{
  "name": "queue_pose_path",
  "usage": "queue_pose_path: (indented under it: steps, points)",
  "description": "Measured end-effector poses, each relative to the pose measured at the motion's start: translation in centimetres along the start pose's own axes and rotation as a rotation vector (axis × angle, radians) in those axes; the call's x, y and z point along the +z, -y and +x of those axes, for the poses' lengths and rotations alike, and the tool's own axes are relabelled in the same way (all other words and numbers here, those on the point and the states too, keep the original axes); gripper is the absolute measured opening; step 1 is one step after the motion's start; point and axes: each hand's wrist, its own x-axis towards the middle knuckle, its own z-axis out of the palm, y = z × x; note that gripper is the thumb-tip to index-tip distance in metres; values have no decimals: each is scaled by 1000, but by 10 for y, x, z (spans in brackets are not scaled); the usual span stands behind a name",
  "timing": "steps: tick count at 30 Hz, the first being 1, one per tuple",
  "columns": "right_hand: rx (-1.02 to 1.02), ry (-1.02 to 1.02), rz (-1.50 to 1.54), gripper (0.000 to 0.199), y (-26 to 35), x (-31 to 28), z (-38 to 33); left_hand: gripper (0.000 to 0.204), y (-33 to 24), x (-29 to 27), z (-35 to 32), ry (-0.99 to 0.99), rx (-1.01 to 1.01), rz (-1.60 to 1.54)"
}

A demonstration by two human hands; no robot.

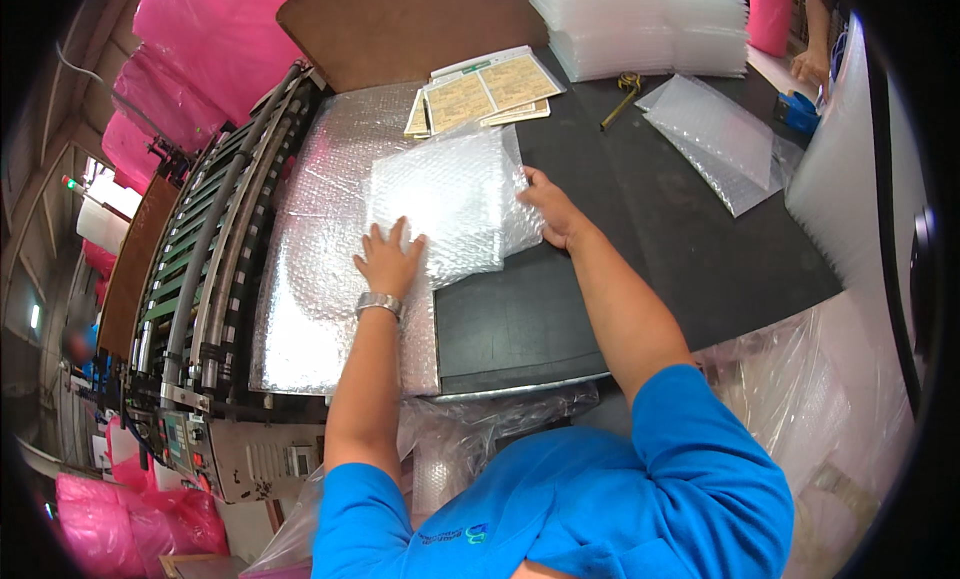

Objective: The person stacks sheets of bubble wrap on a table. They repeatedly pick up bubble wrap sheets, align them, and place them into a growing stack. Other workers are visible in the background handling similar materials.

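near pink plastic, bubblewrap on table

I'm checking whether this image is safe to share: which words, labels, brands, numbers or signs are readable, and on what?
None can be quoted reliably:
Printed sheets: print too small.
Blue shirt: chest logo with lettering, too small and blurred.
Control panel: any markings too small.
Tape measure: any markings too small.
Handled bubble wrap: no print visible.

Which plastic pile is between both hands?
The middle pile, left hand and right hand at its edges; the tall stack sits behind, loose sheets lie farther right.
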Motion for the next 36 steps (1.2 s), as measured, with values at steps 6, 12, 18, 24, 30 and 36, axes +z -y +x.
queue_pose_path:
  steps: [6, 12, 18, 24, 30, 36]
  points:
    - [-102, -153, -385, 65, 5, -17, -7, 68, -44, 2, -46, -18, 137, -153]
    - [-404, 65, -364, 65, 64, 13, -71, 102, -17, -25, -47, -487, 232, -902]
    - [-380, 95, -548, 83, 90, -3, -116, 114, -34, -51, -85, -188, 474, -1504]
    - [-316, 77, -559, 88, 84, -15, -131, 96, -32, -15, -93, -12, 330, -1501]
    - [-341, -22, -591, 58, 70, -13, -129, 84, -45, -19, -100, -56, 255, -1497]
    - [-670, -6, -1333, 43, 131, 60, -165, 108, -49, -77, -118, -839, 446, -765]
